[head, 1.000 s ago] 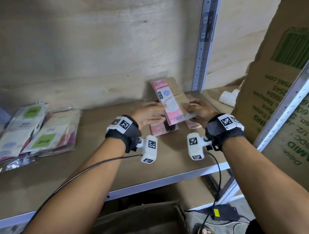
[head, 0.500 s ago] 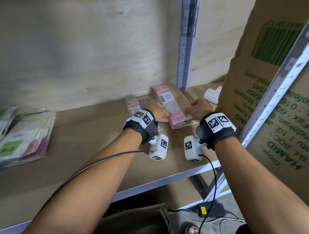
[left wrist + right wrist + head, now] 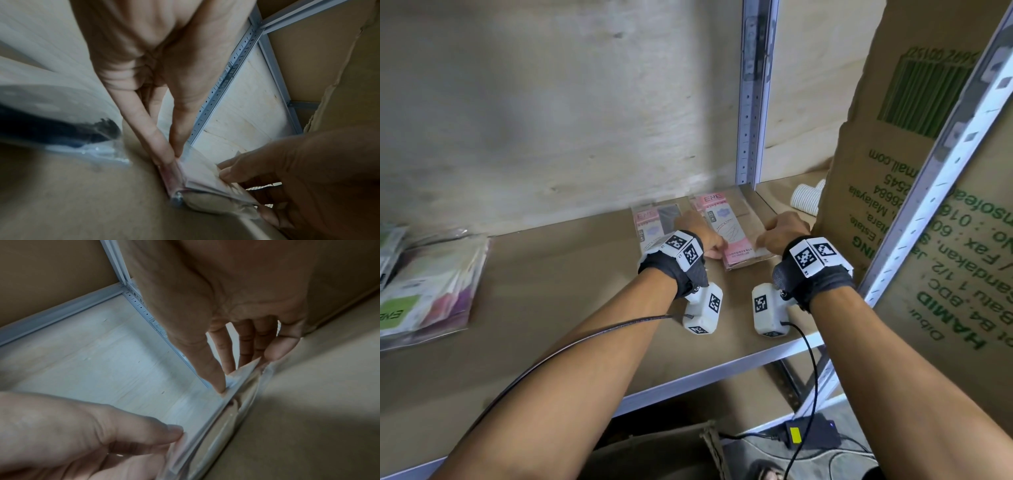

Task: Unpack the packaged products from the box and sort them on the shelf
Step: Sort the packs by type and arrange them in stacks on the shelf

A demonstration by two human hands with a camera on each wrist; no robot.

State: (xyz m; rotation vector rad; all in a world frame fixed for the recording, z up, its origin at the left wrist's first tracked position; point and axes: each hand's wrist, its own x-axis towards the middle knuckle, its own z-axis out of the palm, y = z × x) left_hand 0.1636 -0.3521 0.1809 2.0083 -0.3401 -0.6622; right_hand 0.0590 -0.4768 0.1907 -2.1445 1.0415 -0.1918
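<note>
Two hands on one pink packet (image 3: 726,233), far right of the shelf (image 3: 558,274), right by the upright post (image 3: 753,102). Left hand (image 3: 702,236) pinches its left edge between thumb and fingers; right hand (image 3: 784,231) pinches the right edge the same way. Packet lies flat, just beside a second pink packet (image 3: 650,222) on its left. Looks like the placing step: next, let go cleanly, square it up, then back to the box (image 3: 654,455) below.

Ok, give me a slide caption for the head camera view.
Both hands, left hand and right hand, set a stack of pink packets on the shelf beside another pink packet.
</note>
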